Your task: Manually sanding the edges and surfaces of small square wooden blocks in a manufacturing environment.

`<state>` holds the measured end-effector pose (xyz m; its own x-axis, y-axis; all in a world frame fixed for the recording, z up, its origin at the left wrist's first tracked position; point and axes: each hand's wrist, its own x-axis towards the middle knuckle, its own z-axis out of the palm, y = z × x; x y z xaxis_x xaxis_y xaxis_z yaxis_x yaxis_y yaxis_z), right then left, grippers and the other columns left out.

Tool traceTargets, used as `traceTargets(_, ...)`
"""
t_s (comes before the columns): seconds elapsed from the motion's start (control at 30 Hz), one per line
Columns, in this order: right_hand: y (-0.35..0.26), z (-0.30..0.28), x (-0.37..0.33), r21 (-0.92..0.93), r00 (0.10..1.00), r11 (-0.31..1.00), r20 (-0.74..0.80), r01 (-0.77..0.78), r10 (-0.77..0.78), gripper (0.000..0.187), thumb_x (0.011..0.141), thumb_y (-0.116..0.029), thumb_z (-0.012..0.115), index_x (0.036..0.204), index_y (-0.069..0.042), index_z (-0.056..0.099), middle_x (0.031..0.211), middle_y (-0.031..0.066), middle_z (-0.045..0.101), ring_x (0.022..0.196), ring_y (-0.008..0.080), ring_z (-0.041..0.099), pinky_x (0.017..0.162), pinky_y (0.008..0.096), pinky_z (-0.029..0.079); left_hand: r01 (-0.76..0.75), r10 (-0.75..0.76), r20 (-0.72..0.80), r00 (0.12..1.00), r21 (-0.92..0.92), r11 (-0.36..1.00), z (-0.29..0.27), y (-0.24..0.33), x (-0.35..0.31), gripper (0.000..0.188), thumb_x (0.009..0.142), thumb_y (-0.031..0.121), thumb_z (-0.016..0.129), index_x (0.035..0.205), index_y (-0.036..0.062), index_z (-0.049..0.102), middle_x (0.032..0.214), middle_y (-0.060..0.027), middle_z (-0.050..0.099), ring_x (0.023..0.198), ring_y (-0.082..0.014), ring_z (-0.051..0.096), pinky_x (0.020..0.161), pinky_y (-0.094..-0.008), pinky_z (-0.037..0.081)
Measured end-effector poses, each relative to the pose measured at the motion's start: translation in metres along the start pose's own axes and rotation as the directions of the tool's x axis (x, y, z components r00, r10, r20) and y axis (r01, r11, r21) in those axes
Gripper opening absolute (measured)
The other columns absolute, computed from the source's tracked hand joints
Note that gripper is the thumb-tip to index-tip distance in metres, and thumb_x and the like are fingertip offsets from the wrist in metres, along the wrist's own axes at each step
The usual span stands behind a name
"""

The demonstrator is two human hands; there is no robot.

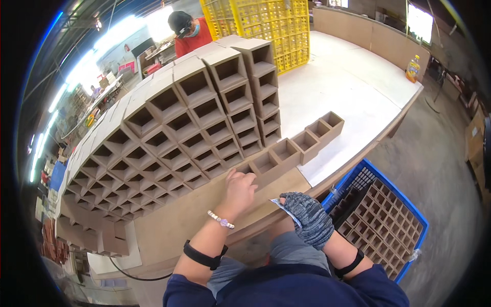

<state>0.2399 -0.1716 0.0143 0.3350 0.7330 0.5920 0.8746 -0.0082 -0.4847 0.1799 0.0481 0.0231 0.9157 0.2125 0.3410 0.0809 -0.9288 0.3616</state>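
Note:
A row of small brown open-topped boxes [266, 162] runs from the middle toward the right along the table. My left hand [240, 188], bare and wearing a beaded bracelet, has its fingers bent around the near end of this row, on the nearest box [246, 168]. Part of that box is hidden by the fingers. Closer to the table's front edge, my right hand [310, 219] wears a grey knit glove and is closed on a thin folded sheet with a pale, bluish printed side [287, 211]. The sheet stays apart from the boxes.
A tall stack of similar brown boxes [197, 87] fills the table's left side. Beyond it stand a yellow crate [284, 33] and a person in red [197, 38]. A blue crate of boxes [420, 220] sits low at right. A bottle [413, 69] stands on the far right corner.

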Motion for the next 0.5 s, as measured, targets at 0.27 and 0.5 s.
traceTargets(0.27, -0.003, -0.006, 0.01, 0.033, 0.988, 0.996, -0.127, -0.082, 0.085, 0.054, 0.066, -0.001, 0.059, 0.119, -0.007, 0.052, 0.105, 0.0193, 0.056, 0.095, 0.0361, 0.054, 0.087, 0.0451, 0.042, 0.112, -0.203, -0.177, 0.963, -0.421, 0.9, -0.043, 0.031, -0.027, 0.04, 0.077, 0.016, 0.066, 0.113, 0.0042, 0.053, 0.097, -0.0144, 0.063, 0.096, -0.0272, 0.059, 0.091, -0.0383, 0.043)
traceTargets(0.5, -0.029, 0.004, 0.039, 0.438, 0.987, 0.897, 0.162, -0.064, -0.008, 0.047, 0.072, -0.007, 0.058, 0.118, -0.004, 0.052, 0.108, 0.021, 0.055, 0.101, 0.0394, 0.052, 0.093, 0.0435, 0.04, 0.11, -0.12, -0.004, 0.993, -0.367, 0.924, -0.07, 0.058, -0.064, 0.032, 0.078, 0.007, 0.067, 0.107, 0.001, 0.056, 0.082, -0.0102, 0.065, 0.073, -0.0203, 0.063, 0.068, -0.0292, 0.049)
